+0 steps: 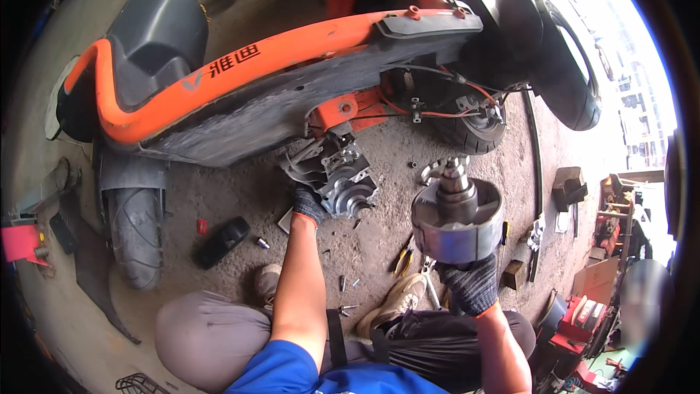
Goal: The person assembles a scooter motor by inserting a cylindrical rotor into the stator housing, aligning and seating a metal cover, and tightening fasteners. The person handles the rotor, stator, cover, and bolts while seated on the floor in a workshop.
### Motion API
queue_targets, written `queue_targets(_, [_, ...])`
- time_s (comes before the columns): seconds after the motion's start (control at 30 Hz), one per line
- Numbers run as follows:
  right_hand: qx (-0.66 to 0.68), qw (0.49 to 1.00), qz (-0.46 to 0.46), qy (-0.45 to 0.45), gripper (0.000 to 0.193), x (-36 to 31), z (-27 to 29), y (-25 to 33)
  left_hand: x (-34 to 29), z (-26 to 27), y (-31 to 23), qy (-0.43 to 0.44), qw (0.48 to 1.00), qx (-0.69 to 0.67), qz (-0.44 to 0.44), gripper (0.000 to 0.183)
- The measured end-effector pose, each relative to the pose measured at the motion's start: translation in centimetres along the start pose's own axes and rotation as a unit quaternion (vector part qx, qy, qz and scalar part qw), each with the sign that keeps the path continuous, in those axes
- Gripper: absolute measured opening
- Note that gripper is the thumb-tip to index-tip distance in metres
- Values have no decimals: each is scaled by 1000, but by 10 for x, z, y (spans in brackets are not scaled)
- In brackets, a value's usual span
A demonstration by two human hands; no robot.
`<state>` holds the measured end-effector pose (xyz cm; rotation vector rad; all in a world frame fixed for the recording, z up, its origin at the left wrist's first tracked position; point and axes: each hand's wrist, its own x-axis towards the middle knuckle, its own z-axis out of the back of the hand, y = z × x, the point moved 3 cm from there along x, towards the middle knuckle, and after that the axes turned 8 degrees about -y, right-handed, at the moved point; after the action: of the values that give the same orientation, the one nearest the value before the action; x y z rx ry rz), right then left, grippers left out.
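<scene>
My left hand (309, 205), in a dark knit glove with an orange cuff, grips the edge of an open cast-metal housing (350, 188). Round ridges show on the housing's face, and it sits just below the scooter's orange bracket (337, 111). Most of my left fingers are hidden by it. In my right hand (471, 286), gloved alike, is a cup-shaped metal rotor (456, 242) with a stepped shaft (456, 193) pointing up. My right hand holds it from beneath, clear of the ground and apart from the housing.
An orange-framed scooter (240, 66) lies across the far side, its front tire (137, 237) at left and rear wheel (474, 128) at right. Pliers (402, 259), a wrench (431, 288), a black oval part (222, 243) and several bolts (344, 282) lie between it and my legs.
</scene>
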<state>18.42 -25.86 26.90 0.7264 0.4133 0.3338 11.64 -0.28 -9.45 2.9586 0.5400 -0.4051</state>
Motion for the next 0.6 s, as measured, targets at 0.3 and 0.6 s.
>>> queue_targets(0.3, [-73, 993, 35, 82, 35, -4, -38, -6, -33, -86, 30, 46, 996, -40, 62, 70])
queue_targets(0.6, [-118, 982, 51, 138, 43, 16, -80, -13, -27, -25, 28, 58, 994, -88, 30, 53])
